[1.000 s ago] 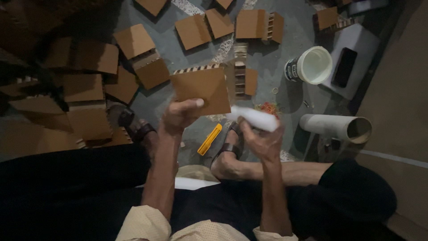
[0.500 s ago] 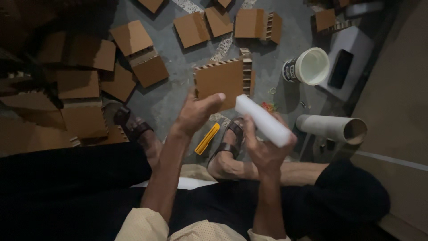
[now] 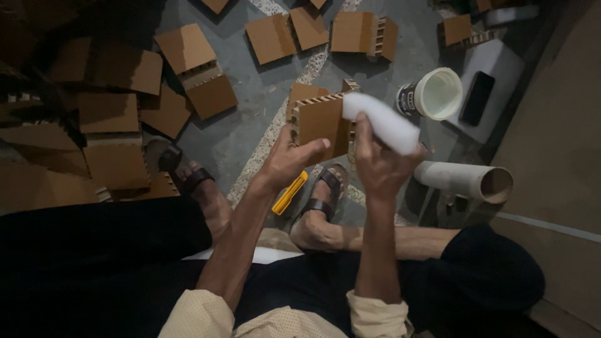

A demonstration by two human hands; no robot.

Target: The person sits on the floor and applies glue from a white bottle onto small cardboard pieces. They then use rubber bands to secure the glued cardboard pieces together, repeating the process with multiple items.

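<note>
left hand [image 3: 289, 161] pinches cardboard piece [image 3: 322, 124] | right hand [image 3: 380, 164] grips white block [image 3: 382, 122] | tub [image 3: 433, 95] probably open

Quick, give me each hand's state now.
Left hand: closed on the cardboard piece.
Right hand: closed on the white foam block.

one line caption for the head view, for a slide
Left hand holds a cardboard piece; right hand grips a white block against it.

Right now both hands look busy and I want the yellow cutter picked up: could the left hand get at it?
Probably not yet: the left hand holds a cardboard piece. The yellow cutter lies uncovered on the floor just below it.
</note>
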